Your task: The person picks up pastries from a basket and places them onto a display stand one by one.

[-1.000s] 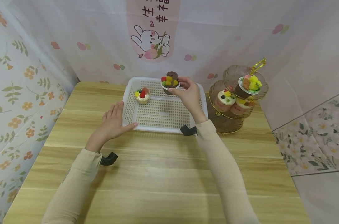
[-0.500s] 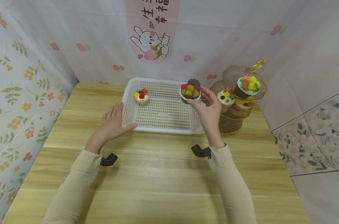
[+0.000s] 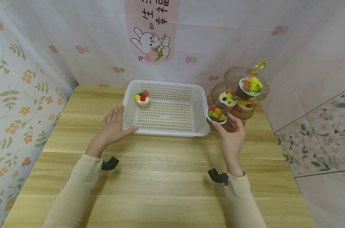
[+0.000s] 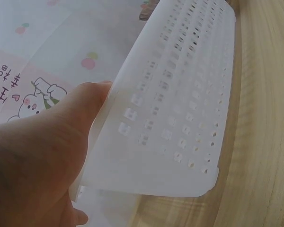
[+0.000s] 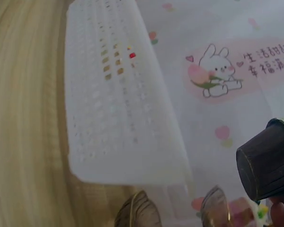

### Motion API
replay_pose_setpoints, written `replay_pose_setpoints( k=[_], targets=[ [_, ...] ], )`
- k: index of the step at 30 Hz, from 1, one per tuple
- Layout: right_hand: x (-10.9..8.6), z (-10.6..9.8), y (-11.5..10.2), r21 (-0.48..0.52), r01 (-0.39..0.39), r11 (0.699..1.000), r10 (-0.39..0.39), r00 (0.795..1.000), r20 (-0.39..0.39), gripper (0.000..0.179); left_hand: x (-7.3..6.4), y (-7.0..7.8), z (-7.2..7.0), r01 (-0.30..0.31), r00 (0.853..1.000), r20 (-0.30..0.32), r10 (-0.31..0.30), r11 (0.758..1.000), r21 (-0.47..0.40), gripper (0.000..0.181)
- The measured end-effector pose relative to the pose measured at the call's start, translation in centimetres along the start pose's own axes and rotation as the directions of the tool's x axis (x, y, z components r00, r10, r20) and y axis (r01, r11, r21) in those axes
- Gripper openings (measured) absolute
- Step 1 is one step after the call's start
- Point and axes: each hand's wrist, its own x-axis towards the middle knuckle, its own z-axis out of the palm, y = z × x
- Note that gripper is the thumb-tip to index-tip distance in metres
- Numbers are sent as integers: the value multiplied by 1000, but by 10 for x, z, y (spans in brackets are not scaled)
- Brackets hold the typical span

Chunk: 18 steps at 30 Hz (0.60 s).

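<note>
My right hand holds a dark-cupped cupcake between thumb and fingers, just off the right end of a white plastic basket. Red, green and yellow fruit pieces and a brown cookie top it. From the right wrist view, the cupcake's dark cup shows from below. My left hand rests at the basket's front left corner, fingers straight along the left side and thumb on the front rim. Inside the basket, a smaller cream cupcake with a strawberry sits at the back left.
A tiered stand of amber, see-through plates with a gold handle stands right of the basket. Its top plate bears another dark-cupped cupcake; dessert cups sit below. A printed curtain hangs behind the wooden table.
My right hand has carried the dark-cupped cupcake from over the basket's back to the right, past its right rim and in front of the stand. The left hand has stayed in place.
</note>
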Motion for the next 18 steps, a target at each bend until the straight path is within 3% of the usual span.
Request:
replay_pose_setpoints(
  k=[10, 18],
  targets=[
    [-8, -23, 22, -40, -27, 999, 25, 997, -67, 49, 0, 0, 1, -3, 1000, 2, 3, 1000, 1, 118],
    [-16, -28, 37, -94, -90, 991, 85, 994, -62, 53, 0, -1, 0, -6, 1000, 2, 6, 1000, -3, 119]
  ],
)
